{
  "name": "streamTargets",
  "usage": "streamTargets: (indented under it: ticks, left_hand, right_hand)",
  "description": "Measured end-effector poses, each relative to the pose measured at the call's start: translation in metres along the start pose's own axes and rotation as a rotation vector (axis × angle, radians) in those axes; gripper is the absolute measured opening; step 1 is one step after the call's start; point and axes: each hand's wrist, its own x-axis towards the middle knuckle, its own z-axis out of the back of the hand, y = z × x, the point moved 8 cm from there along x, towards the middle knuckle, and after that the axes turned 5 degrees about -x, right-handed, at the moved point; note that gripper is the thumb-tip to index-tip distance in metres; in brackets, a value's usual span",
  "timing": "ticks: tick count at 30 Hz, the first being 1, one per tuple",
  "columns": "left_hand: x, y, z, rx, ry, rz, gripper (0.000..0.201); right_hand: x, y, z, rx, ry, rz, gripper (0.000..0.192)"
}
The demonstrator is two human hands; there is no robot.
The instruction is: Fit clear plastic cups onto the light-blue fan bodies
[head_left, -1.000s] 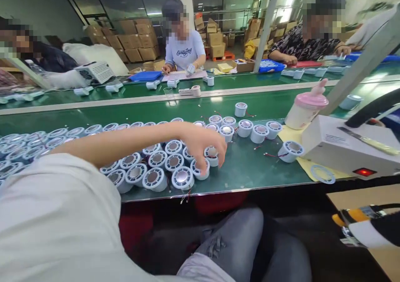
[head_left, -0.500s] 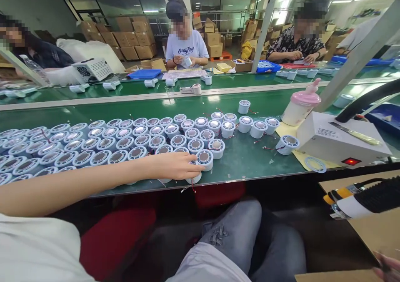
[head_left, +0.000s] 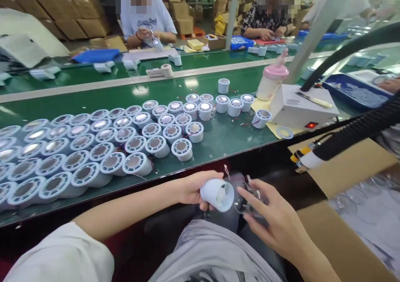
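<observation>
Over my lap, my left hand (head_left: 196, 188) is wrapped around a pale blue cylindrical housing (head_left: 215, 193), tilted so its open end faces right and toward me. A thin wire with a small connector (head_left: 226, 171) sticks up from behind it. Just to the right, my right hand (head_left: 275, 215) pinches a clear plastic piece (head_left: 256, 202) between thumb and fingers; its exact shape is blurred. The two held parts are close together, and I cannot tell whether they touch. Rows of similar housings (head_left: 84, 174) stand on the green bench (head_left: 215, 144) beyond my left arm.
A white box with a red switch (head_left: 304, 107) and a pink-lidded bottle (head_left: 271, 77) stand at the bench's right. A black hose tool (head_left: 343, 140) hangs over an open carton of clear plastic parts (head_left: 368, 207). Co-workers (head_left: 148, 19) sit across the bench.
My left hand has taken a housing from the front of the rows and brought it over my lap. My right hand has come in from the lower right with a clear plastic piece. The view has shifted.
</observation>
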Motion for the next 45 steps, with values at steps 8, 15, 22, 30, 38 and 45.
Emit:
streamTargets:
  ticks: [8,15,22,30,38,45]
  left_hand:
    - [0.027,-0.017,-0.031,0.435,0.042,-0.014,0.023]
    - [0.003,-0.054,-0.050,0.966,-0.126,-0.501,0.026]
    - [-0.003,-0.058,-0.044,0.862,-0.200,-0.680,0.034]
    - [0.007,-0.049,-0.035,0.807,-0.177,-0.857,0.066]
    - [0.021,-0.034,-0.039,0.429,0.008,-0.583,0.075]
    - [0.015,-0.032,-0.039,0.362,-0.004,-0.491,0.081]
  right_hand:
    - [0.000,-0.018,-0.011,-0.216,0.189,-0.088,0.028]
    - [-0.010,-0.035,-0.014,0.193,0.273,-0.328,0.017]
    - [-0.008,-0.035,-0.007,0.369,0.175,-0.382,0.032]
    - [-0.023,-0.056,0.002,0.747,-0.083,-0.655,0.036]
    - [-0.024,-0.067,-0.005,1.018,-0.133,-0.638,0.010]
    - [-0.030,-0.048,0.003,0.637,-0.074,-0.406,0.053]
